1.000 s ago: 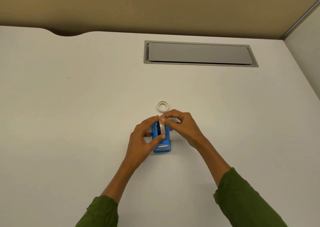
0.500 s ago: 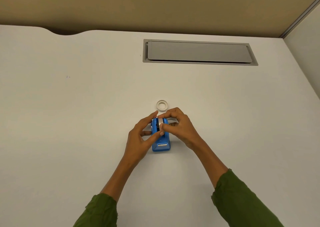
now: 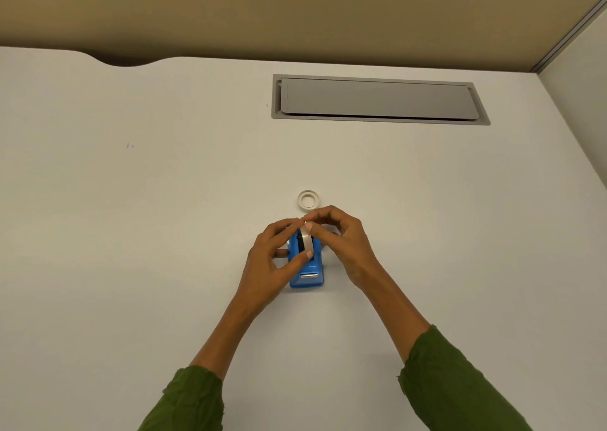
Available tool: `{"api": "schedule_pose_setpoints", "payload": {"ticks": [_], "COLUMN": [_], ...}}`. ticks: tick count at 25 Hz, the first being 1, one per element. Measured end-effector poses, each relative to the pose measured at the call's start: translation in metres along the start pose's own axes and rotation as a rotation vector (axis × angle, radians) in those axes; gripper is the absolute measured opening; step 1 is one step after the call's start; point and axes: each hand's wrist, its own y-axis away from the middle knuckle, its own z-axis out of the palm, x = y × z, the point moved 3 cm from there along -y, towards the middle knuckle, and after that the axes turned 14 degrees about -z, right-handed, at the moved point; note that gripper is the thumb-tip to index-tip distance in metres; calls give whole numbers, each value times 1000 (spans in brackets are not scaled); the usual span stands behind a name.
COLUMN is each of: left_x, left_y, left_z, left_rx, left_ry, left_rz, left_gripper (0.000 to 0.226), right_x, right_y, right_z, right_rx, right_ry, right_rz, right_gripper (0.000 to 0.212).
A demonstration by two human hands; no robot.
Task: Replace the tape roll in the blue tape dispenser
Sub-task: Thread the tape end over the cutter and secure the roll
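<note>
The blue tape dispenser (image 3: 308, 274) stands on the white desk, its metal cutter toward me. A roll of clear tape (image 3: 304, 242) sits upright in its cradle. My left hand (image 3: 269, 263) holds the dispenser's left side, thumb pressed on the roll's near edge. My right hand (image 3: 341, 243) pinches the roll's top with thumb and forefinger. Just beyond the hands a small white ring, an empty tape core (image 3: 308, 199), lies flat on the desk. The dispenser's far end is hidden by my fingers.
The white desk (image 3: 131, 233) spreads all around. A grey cable hatch (image 3: 377, 99) is set into it at the back right. A tan partition runs behind the desk and a wall panel stands at the far right edge.
The hands and dispenser stay in much the same spot. My right fingers have shifted up onto the top of the roll, and more of the roll shows in the cradle.
</note>
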Motion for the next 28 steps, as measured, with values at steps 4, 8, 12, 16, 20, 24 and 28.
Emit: {"api": "schedule_pose_setpoints", "payload": {"ticks": [4,8,12,16,20,24,28], "left_x": [0,-1,-1,-2,-4,-5,-5], "left_y": [-1,0,0,0,-3,-3,-3], "left_z": [0,1,0,1,1,0,-1], "left_rx": [14,21,12,6,5,7,0], "left_ry": [1,4,5,-18,-4,20,15], "left_rz": [10,22,19,42,7,5,30], "left_gripper": [46,49,53,53,54,52,52], "right_x": [-2,-2,1,1,-1,-1,-3], "right_y": [4,1,0,-4,-6,-1,8], "right_z": [2,3,4,7,8,1,-1], "right_rx": [-182,-129,-24,67,90,-17,-199], "right_ry": [15,46,70,72,40,-15,29], "right_rz": [-17,-8,28,77,81,63,10], "right_gripper": [38,35,20,14,13,17,47]}}
